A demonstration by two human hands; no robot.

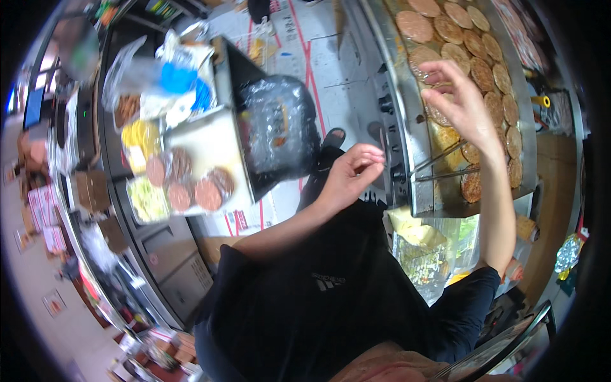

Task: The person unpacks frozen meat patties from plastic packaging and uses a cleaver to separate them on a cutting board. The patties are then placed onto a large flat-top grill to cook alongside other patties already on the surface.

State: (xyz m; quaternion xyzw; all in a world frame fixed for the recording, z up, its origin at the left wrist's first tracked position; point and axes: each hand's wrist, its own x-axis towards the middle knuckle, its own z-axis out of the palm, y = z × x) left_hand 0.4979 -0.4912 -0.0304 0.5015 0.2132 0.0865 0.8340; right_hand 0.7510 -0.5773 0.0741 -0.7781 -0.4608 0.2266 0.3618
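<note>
My right hand point(451, 95) hangs over the griddle point(420, 157), fingers apart and nothing visible in them. Round patties point(482, 74) cover much of the hot plate; several are browned and others pinkish, such as the one at the far left point(414, 26). Metal tongs point(437, 164) lie across the griddle's near edge, partly behind my right forearm. In front of my body, beside the control knobs point(385, 104), I see my left hand point(351, 172) with its fingers loosely curled together. Nothing shows in it.
To the left, stacked pink patties point(207, 194) sit on a white board point(205, 136), near yellow slices point(143, 138) and a lettuce container point(148, 198). A black-lined bin point(279, 126) stands beside the board. Below the griddle's near end are a pale yellow bag point(415, 227) and clear containers point(420, 267).
</note>
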